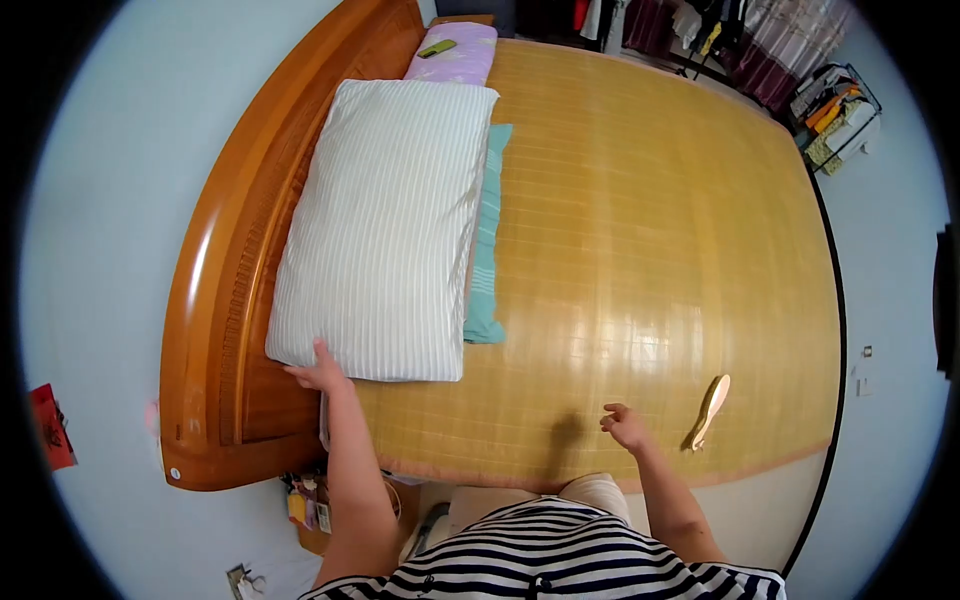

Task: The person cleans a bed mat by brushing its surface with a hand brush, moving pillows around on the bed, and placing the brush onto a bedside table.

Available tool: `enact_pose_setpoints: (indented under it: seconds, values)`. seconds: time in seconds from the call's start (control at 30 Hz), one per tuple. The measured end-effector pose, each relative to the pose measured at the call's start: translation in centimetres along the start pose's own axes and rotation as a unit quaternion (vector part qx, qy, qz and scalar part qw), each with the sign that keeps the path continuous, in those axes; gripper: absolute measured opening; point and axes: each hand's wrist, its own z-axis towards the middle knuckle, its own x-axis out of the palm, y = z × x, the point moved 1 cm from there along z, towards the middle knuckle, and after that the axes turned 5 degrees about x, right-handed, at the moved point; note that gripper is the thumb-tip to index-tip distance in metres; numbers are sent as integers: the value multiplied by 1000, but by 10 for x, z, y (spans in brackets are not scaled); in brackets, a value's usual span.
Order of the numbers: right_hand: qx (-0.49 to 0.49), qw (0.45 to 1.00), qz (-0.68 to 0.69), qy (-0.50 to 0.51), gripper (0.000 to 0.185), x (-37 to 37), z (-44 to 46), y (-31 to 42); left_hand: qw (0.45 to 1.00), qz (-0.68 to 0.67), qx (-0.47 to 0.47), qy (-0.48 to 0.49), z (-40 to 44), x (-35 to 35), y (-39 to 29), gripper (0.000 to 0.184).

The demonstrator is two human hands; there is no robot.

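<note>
A large white striped pillow (385, 230) lies on the bed beside the headboard, on top of a teal pillow (486, 250) whose right edge sticks out. My left hand (322, 372) is at the near left edge of the striped pillow, touching it with thumb and fingers spread apart. Over the woven mat (640, 230), my right hand (624, 426) hangs with loosely bent fingers and nothing in it. To its right a pale hairbrush-like thing with a handle (711, 410) rests on the mat.
The wooden headboard (225, 270) runs along the left. A lilac pillow (462, 65) with a green phone-like object (437, 48) on it lies at the far end. Clothes on a rack (838, 115) stand far right. A small bedside table (312, 540) is near my left arm.
</note>
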Motion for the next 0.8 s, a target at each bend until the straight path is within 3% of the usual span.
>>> enact_pose_setpoints:
  seconds: [0.03,0.07,0.1,0.13,0.17,0.23,0.33,0.47,0.57,0.63,0.77,0.8]
  values:
    - [2,999,-45,5,42,3,-3,-2,1000,2,1,7,-4,-3,-10,69]
    - [5,996,-89,11,42,4,-6,-5,981,79,169,48,-7,-8,-22,68]
    - [-13,984,-176,-11,42,7,-13,-17,926,152,333,96,-13,-5,-28,66]
    - [-8,985,-171,-15,42,5,-15,-26,924,152,335,104,-12,1,-28,66]
    - [-3,974,-227,-13,40,5,-15,-30,886,242,364,158,-4,10,-29,64]
    - [17,963,-268,-21,38,5,-28,-46,764,408,417,276,-3,33,-31,60]
    - [4,961,-273,-53,38,1,-29,-79,748,462,338,335,-4,50,-35,57]
    - [19,964,-254,-73,38,-3,-35,-90,765,452,324,326,0,44,-36,55]
    - [39,970,-226,-83,38,-4,-34,-106,750,431,406,295,-6,36,-29,54]
    - [45,973,-209,-90,39,-2,-40,-115,726,378,500,282,6,23,20,55]
    - [67,971,-221,-64,40,-5,-51,-95,678,336,552,351,-55,-24,25,60]
    - [86,976,-191,-60,40,-7,-57,-101,632,366,563,387,-75,-38,40,60]
